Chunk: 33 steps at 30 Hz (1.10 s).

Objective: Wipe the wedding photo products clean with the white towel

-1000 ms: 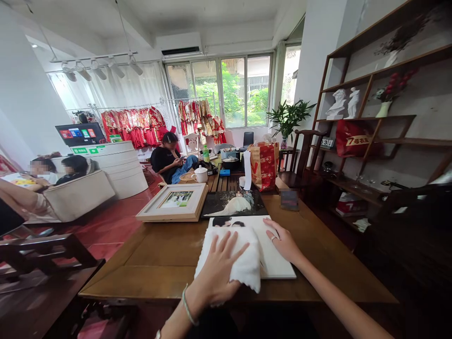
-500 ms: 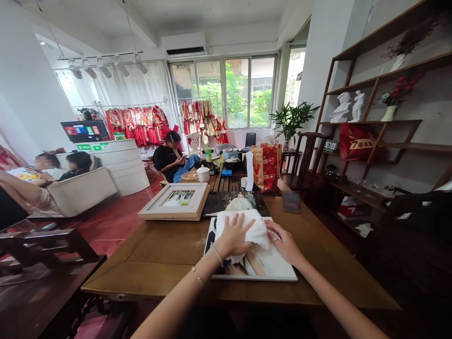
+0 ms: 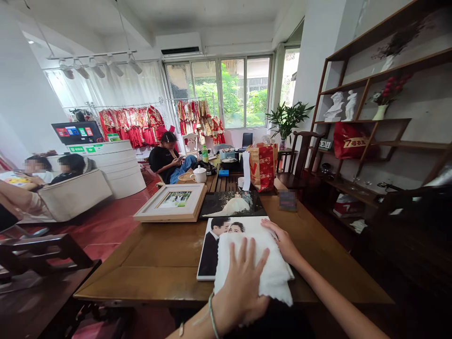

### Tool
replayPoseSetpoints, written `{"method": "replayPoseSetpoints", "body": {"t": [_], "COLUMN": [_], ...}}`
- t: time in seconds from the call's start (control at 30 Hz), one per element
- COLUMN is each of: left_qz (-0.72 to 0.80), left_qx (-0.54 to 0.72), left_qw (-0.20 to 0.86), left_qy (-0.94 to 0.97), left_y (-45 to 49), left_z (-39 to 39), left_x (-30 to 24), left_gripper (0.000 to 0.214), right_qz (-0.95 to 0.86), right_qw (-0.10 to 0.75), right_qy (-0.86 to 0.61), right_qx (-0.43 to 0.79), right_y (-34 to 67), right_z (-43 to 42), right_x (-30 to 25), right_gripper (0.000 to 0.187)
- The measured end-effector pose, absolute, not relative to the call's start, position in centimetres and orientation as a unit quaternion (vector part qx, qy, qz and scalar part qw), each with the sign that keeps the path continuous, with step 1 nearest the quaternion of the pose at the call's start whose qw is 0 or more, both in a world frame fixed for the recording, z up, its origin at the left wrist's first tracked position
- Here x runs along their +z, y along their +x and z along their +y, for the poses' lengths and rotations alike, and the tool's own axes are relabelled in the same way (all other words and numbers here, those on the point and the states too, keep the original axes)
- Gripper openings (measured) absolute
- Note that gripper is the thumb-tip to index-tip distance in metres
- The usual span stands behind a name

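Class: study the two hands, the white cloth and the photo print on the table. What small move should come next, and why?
Probably slide the left hand and the white cloth leftward across the photo print. The cloth covers its near right part, the dark left strip lies bare, and the right hand rests at the right edge, which should steady it.

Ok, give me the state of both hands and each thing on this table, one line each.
left hand, open, palm flat on the white cloth.
right hand, open, fingers on the wedding portrait at its right edge.
white cloth, spread over the portrait's near part.
wedding portrait, lying flat, partly covered.
framed photo, lying flat.
dark print, lying flat.
red gift bag, upright.
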<state>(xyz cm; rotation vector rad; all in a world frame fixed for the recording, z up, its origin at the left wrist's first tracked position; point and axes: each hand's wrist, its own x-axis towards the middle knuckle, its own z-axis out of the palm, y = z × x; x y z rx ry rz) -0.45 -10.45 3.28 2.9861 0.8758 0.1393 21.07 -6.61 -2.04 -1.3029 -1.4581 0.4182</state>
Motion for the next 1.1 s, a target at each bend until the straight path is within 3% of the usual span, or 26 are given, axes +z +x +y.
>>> {"method": "replayPoseSetpoints", "body": {"t": [0.23,0.53,0.93,1.1], "left_qz": [0.302,0.390,0.294,0.305], "left_qx": [0.045,0.079,0.022,0.042], "left_qw": [0.014,-0.059,0.030,0.038], "left_qy": [0.952,0.916,0.955,0.951], "left_y": [-0.1,2.7,-0.6,-0.5], "left_z": [-8.7,-2.4,-11.2,-11.6], "left_x": [3.8,3.9,3.0,3.1], "left_gripper": [0.084,0.070,0.095,0.089], "right_qz": [-0.604,-0.591,-0.616,-0.620], "right_qw": [0.545,0.546,0.530,0.528], "right_qy": [-0.553,-0.573,-0.560,-0.557], "right_qx": [0.178,0.155,0.160,0.163], "right_y": [21.0,20.5,21.0,21.1], "right_z": [-6.6,-6.4,-6.8,-6.7], "right_x": [-2.1,-2.2,-1.9,-2.1], "right_gripper": [0.036,0.036,0.031,0.031]}}
